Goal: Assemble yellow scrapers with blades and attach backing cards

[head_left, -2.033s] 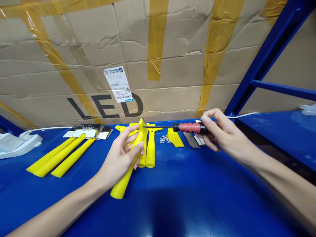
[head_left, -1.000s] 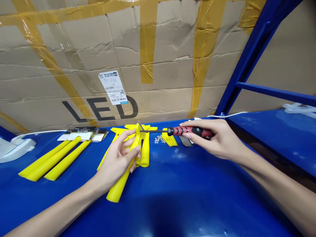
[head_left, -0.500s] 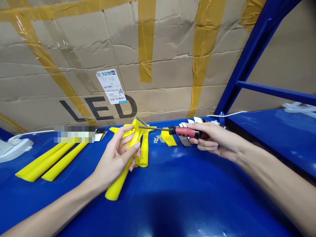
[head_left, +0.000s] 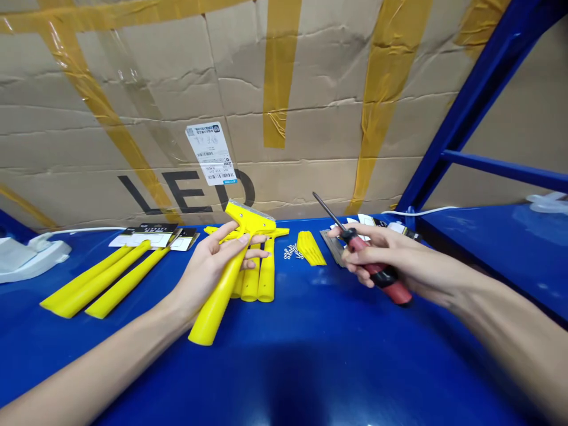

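My left hand [head_left: 208, 269] grips a yellow plastic scraper [head_left: 222, 290] by its handle, head up, with a thin metal blade along the top edge. My right hand [head_left: 390, 260] holds a red-and-black screwdriver [head_left: 377, 273], its shaft pointing up and to the left, clear of the scraper. Behind the held scraper lie more yellow scrapers [head_left: 260, 275] on the blue shelf [head_left: 310, 355]. A small heap of screws [head_left: 293, 252] and a stack of yellow plates [head_left: 310, 248] lie between my hands.
Three yellow handles [head_left: 97, 284] lie at the left beside printed cards [head_left: 153, 236] and a white device [head_left: 26, 257]. Metal blades [head_left: 332, 244] lie by my right hand. A taped cardboard box [head_left: 266, 106] walls the back; a blue frame post [head_left: 470, 100] rises at right.
The screwdriver tip has come off the scraper head and swung up; my right hand dropped and pulled back to the right. My left hand turned the scraper so that its head faces me.
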{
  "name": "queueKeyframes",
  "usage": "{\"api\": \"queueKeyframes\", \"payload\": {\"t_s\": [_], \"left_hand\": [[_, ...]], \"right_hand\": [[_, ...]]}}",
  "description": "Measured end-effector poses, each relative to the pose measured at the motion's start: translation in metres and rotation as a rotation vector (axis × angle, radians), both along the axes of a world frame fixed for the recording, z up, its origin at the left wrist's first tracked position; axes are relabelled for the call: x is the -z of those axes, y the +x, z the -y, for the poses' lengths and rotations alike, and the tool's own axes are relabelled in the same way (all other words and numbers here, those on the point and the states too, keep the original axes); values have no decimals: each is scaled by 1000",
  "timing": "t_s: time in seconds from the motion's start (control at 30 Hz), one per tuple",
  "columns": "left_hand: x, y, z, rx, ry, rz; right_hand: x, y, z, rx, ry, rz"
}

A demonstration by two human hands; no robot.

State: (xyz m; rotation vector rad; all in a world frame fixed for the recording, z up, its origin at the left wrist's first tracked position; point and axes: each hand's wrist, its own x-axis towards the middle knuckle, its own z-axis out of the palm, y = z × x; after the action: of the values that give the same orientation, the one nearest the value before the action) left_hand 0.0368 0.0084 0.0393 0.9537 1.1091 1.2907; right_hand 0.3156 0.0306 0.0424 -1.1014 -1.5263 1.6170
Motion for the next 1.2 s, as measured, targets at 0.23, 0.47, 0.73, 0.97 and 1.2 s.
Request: {"api": "queueKeyframes", "payload": {"t_s": [0.23, 0.47, 0.73, 0.97, 1.2], "left_hand": [[1, -3, -1, -9, -17, -2], [4, 0, -4, 78, 39, -14], [4, 9, -1, 206, -28, -228], [4, 24, 1, 205, -66, -141], [2, 40, -3, 207, -106, 83]], "right_hand": [[0, 24, -9, -52, 563, 581], [10, 18, -5, -294, 909, 766], [26, -5, -2, -364, 1046, 968], [21, 0, -9, -238, 983, 764], [21, 19, -24, 415, 921, 1050]]}}
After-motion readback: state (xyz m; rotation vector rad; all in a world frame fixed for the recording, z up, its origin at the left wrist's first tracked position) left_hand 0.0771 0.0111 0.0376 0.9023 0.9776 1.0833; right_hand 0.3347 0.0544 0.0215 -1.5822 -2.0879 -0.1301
